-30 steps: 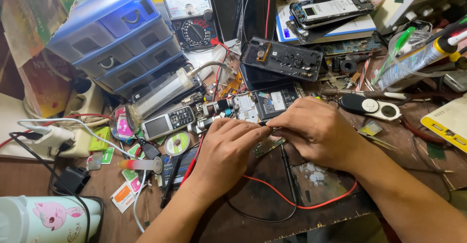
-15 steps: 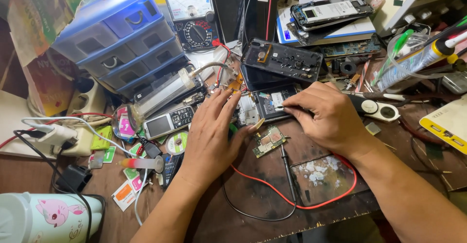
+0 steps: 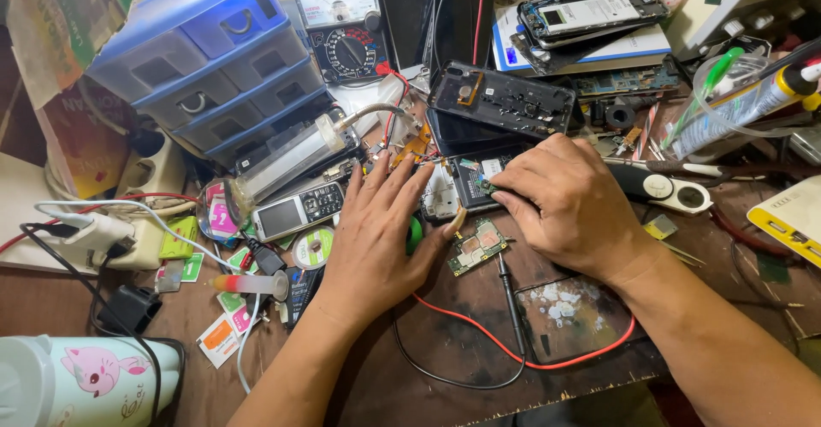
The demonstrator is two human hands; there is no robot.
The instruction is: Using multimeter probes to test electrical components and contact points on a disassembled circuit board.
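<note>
At the left edge of the table [image 3: 410,393] lies a white charger [image 3: 90,232], and near the back left corner stands a blue drawer box [image 3: 205,59]. A small keypad phone [image 3: 298,210] lies just left of your left hand [image 3: 376,239]. This hand rests flat with the fingers spread and released, holding nothing. Beside its thumb lies a small green circuit board [image 3: 477,247], free on the table. Your right hand [image 3: 569,205] has the fingers bent, pressing on an opened phone [image 3: 470,183] near the middle of the table. A red wire [image 3: 479,333] curves under your wrists.
</note>
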